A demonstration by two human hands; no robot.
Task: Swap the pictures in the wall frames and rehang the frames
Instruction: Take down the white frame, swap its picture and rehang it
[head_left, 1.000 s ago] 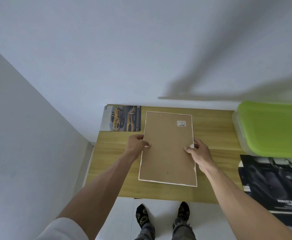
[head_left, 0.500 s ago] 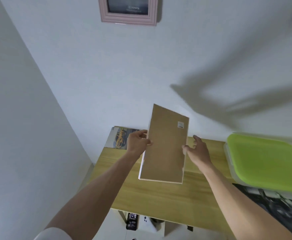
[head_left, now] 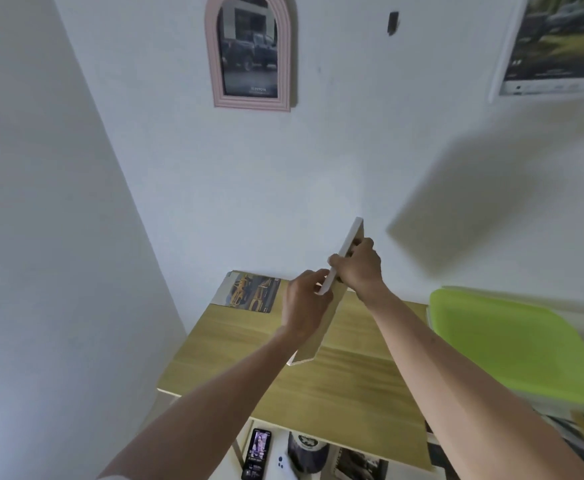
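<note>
I hold a white picture frame with a brown backing board, lifted off the wooden table and turned nearly edge-on towards me. My left hand grips its left edge low down. My right hand grips it higher up, fingers curled round the rim. On the wall above hang a pink arched frame with a dark truck picture and a white frame at the upper right. A loose picture of yellow cars lies at the table's back left corner.
A box with a lime green lid stands on the table's right side. A dark hook sticks out of the wall between the two hung frames. A phone and other items lie below the table's front edge. A side wall stands close on the left.
The frame rose from lying flat on the table to held up and turned edge-on. My view tilted up, bringing the hung frames and the hook into sight.
</note>
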